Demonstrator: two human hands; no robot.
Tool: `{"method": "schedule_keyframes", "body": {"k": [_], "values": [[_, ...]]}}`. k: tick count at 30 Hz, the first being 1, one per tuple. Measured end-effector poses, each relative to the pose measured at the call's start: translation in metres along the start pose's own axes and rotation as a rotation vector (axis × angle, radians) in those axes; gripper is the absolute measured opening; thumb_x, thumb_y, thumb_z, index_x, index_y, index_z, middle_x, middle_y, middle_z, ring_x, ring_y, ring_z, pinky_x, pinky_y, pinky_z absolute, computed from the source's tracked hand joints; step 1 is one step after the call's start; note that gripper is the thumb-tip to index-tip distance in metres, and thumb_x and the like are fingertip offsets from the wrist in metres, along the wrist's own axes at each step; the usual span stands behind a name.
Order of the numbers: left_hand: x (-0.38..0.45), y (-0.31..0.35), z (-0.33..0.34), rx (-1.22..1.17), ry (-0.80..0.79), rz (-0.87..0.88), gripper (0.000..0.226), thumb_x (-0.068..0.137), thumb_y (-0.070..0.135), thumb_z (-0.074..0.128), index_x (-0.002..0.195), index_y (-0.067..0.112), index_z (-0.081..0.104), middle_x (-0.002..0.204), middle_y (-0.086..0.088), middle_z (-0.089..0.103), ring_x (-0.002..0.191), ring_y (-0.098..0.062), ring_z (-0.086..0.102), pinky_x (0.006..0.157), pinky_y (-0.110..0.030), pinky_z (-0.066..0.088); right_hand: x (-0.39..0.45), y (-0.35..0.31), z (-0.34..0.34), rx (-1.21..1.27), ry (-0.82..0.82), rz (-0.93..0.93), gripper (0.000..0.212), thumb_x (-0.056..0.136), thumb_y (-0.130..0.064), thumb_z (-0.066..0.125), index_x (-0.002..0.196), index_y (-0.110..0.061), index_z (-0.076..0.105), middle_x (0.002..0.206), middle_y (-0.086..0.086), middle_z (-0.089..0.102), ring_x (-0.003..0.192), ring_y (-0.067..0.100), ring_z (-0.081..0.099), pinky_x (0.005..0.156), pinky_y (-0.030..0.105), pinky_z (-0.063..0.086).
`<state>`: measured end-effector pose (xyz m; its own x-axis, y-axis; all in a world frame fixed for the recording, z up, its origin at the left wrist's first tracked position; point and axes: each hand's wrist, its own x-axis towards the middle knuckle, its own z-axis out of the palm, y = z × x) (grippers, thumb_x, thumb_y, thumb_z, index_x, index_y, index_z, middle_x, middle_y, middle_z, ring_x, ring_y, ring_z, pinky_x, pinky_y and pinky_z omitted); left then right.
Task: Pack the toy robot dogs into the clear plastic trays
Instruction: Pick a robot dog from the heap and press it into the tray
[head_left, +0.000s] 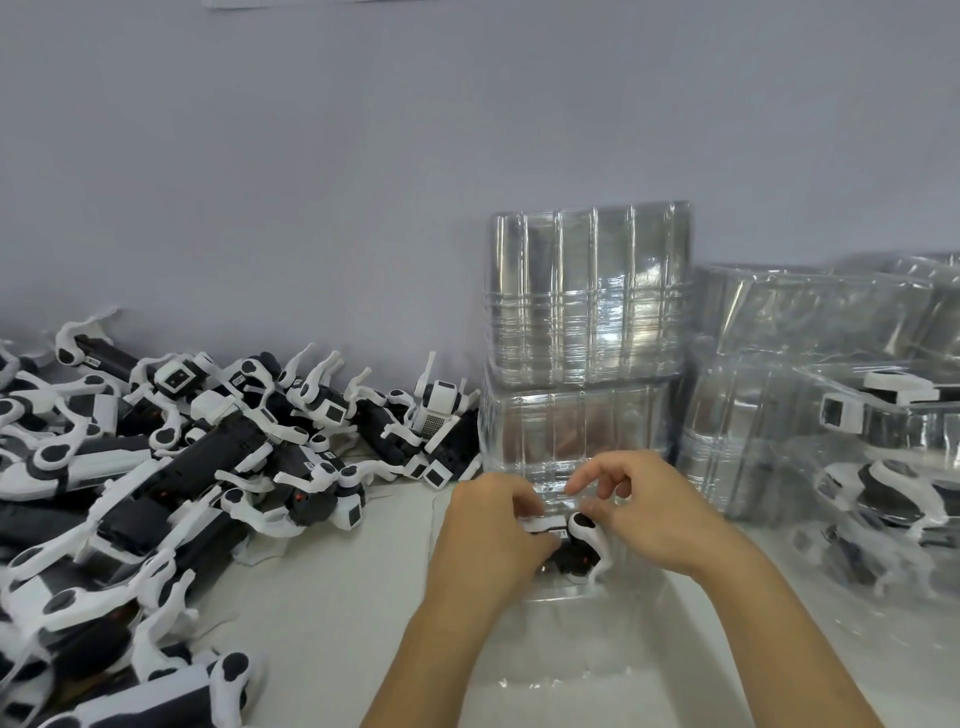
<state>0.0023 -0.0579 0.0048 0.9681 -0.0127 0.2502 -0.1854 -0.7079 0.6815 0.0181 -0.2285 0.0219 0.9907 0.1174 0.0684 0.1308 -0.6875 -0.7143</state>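
Both hands meet at the middle of a white table (322, 613); the left hand (485, 538) curls its fingers round a black-and-white toy robot dog (569, 543), which sits inside a clear plastic tray (597, 670) in front of the person; the right hand (652, 512) pinches at the dog's top with bent fingers; loose dogs lie heaped (171, 467) to the left; empty trays stand stacked (587, 332) behind; filled trays (883, 467) sit to the right.

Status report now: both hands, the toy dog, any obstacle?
Left hand and right hand both gripping black-and-white toy robot dog. Dog going into clear plastic tray. Nothing in the way.
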Motion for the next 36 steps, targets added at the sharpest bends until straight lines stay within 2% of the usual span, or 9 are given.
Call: {"method": "schedule_keyframes", "body": {"k": [5,7,9,11,18,26,29,33,36], "values": [[0.008,-0.015,-0.026,-0.169,0.207,-0.041,0.021,0.078,0.022,0.08,0.071,0.036,0.067,0.077,0.019,0.068,0.082,0.005,0.058,0.065,-0.004,0.039,-0.001,-0.001,-0.001,0.036,0.003,0.008,0.015,0.092,-0.019,0.071,0.089,-0.033,0.073,0.089,-0.004,0.056,0.078,0.005,0.052,0.059,0.011,0.04],[0.008,-0.027,-0.038,-0.087,0.048,-0.129,0.02,0.079,0.037,0.08,0.091,0.04,0.065,0.096,0.021,0.062,0.094,-0.001,0.054,0.072,-0.014,0.038,-0.001,-0.001,-0.001,0.035,0.001,0.007,0.015,0.092,-0.018,0.071,0.09,-0.033,0.073,0.088,-0.004,0.056,0.078,0.005,0.052,0.059,0.011,0.041],[0.005,-0.039,-0.045,-0.092,-0.237,-0.211,0.046,0.077,0.047,0.081,0.114,0.045,0.054,0.11,0.021,0.049,0.099,0.002,0.051,0.071,-0.018,0.038,-0.001,-0.001,-0.001,0.037,0.0,0.002,0.015,0.092,-0.018,0.071,0.09,-0.033,0.073,0.088,-0.004,0.055,0.078,0.005,0.052,0.061,0.013,0.04],[0.004,-0.046,-0.05,-0.16,-0.347,-0.225,0.057,0.076,0.046,0.084,0.12,0.049,0.048,0.118,0.017,0.046,0.1,0.004,0.051,0.071,-0.015,0.04,-0.001,0.0,-0.001,0.041,0.0,0.001,0.016,0.092,-0.017,0.072,0.09,-0.033,0.072,0.089,-0.003,0.055,0.078,0.006,0.051,0.063,0.013,0.039],[0.006,-0.054,-0.041,-0.23,-0.18,-0.201,0.044,0.077,0.041,0.084,0.112,0.046,0.057,0.113,0.011,0.054,0.092,-0.008,0.054,0.069,-0.02,0.04,0.001,0.0,0.001,0.003,0.026,-0.009,0.016,0.093,-0.015,0.069,0.09,-0.031,0.074,0.084,-0.004,0.056,0.073,0.006,0.051,0.059,0.009,0.041],[0.008,-0.055,-0.038,-0.283,-0.274,-0.226,0.042,0.089,0.037,0.071,0.123,0.05,0.052,0.13,0.015,0.049,0.114,-0.004,0.052,0.072,-0.012,0.038,-0.001,-0.014,-0.007,-0.078,-0.017,-0.077,0.013,0.093,-0.034,0.069,0.081,-0.034,0.075,0.057,-0.018,0.06,0.053,-0.005,0.054,0.051,0.01,0.04],[0.007,-0.048,-0.032,-0.299,-0.235,-0.226,0.039,0.086,0.051,0.07,0.121,0.05,0.053,0.129,0.015,0.046,0.105,0.003,0.049,0.07,-0.011,0.035,-0.008,-0.03,-0.005,-0.131,-0.19,-0.046,0.033,0.097,-0.052,0.056,0.083,-0.032,0.078,0.046,-0.026,0.057,0.056,-0.007,0.061,0.059,0.013,0.044],[0.006,-0.047,-0.022,-0.318,-0.182,-0.196,0.04,0.083,0.044,0.076,0.116,0.048,0.054,0.127,0.011,0.045,0.1,0.005,0.047,0.067,-0.013,0.038,-0.01,-0.046,0.012,-0.181,-0.222,-0.03,0.056,0.102,-0.057,0.038,0.084,-0.024,0.08,0.048,-0.012,0.062,0.05,0.003,0.06,0.064,0.023,0.051],[0.007,-0.049,-0.021,-0.375,-0.165,-0.206,0.037,0.083,0.036,0.076,0.113,0.046,0.057,0.124,0.01,0.047,0.1,0.008,0.046,0.067,-0.015,0.039,-0.011,-0.051,0.026,-0.275,-0.266,-0.012,0.069,0.105,-0.055,0.022,0.091,-0.017,0.078,0.084,0.0,0.074,0.08,0.015,0.067,0.086,0.035,0.054]]}}
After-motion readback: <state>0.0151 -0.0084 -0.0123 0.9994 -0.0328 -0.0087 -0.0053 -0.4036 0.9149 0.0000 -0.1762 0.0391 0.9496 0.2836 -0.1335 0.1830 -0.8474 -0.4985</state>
